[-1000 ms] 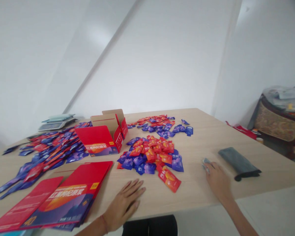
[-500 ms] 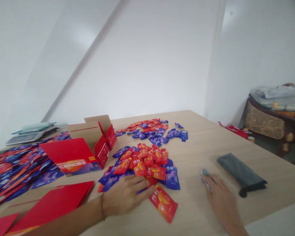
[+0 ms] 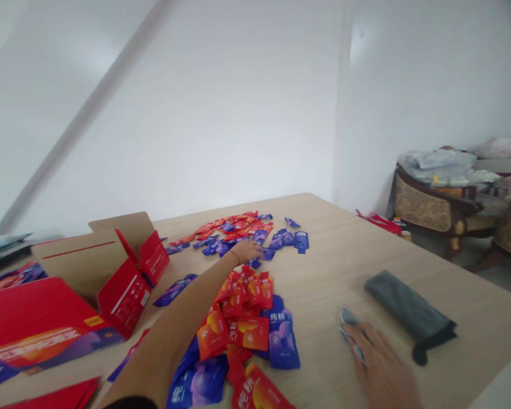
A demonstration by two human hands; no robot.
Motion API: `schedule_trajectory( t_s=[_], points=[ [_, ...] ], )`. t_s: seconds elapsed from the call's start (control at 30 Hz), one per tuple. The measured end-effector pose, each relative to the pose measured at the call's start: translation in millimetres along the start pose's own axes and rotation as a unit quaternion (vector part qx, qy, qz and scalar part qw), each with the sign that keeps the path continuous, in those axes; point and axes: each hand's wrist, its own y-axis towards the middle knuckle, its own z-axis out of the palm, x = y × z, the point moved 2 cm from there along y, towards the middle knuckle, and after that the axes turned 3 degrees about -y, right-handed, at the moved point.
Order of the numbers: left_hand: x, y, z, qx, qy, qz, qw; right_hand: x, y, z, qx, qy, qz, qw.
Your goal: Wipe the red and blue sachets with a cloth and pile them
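My left hand (image 3: 247, 251) is stretched out over the near edge of the far pile of red and purple sachets (image 3: 238, 227), its fingers extended onto purple sachets. My left forearm crosses above the nearer pile, where red-orange sachets (image 3: 249, 332) lie on purple sachets (image 3: 283, 335). My right hand (image 3: 381, 360) rests low on the table at the right, fingers curled around a small grey-and-white object (image 3: 351, 329). Its kind I cannot make out. Right of that hand lies a dark grey folded pouch (image 3: 409, 307).
An open red carton (image 3: 46, 318) with raised flaps stands at the left, beside more sachets (image 3: 15, 277) and flat red card (image 3: 59, 397). The wooden table (image 3: 323, 272) meets a white wall behind. Chairs (image 3: 423, 199) heaped with plastic bags stand beyond its right edge.
My left hand has moved from the near pile forward to the far pile. The view has turned right. My right hand stays by the grey-and-white object.
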Motion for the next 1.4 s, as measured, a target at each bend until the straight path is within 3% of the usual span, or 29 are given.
schedule_trajectory(
  t_s=[0.2, 0.5, 0.63, 0.73, 0.9, 1.0, 1.1, 1.27, 1.4],
  points=[
    [15, 8, 18.5, -0.014, -0.009, 0.049, 0.999, 4, 6, -7, -0.002, 0.013, 0.004, 1.0],
    [21, 17, 1.4, -0.035, -0.018, 0.097, 0.995, 6, 5, -5, 0.016, 0.024, 0.026, 0.999],
    [9, 18, -22.3, -0.054, -0.009, 0.103, 0.993, 5, 4, -2, 0.01, 0.017, 0.027, 0.999],
    [-4, 12, -51.2, -0.077, 0.002, 0.099, 0.992, 4, 4, 2, 0.028, 0.013, 0.032, 0.999],
    [-32, -27, -115.1, -0.105, 0.021, 0.084, 0.991, 2, 4, 5, 0.062, 0.013, 0.039, 0.997],
    [-66, -74, -152.1, -0.111, 0.035, 0.077, 0.99, 2, 6, 3, 0.083, 0.008, 0.038, 0.996],
    [-126, -130, -176.4, -0.114, 0.047, 0.076, 0.989, 4, 9, -2, 0.102, -0.001, 0.034, 0.994],
    [-249, -223, -193.2, -0.158, 0.07, 0.082, 0.982, 5, 11, -8, 0.125, -0.007, 0.033, 0.992],
    [-316, -284, -196.0, -0.17, 0.041, 0.027, 0.984, 2, 11, -7, 0.127, 0.002, 0.017, 0.992]
  ],
)
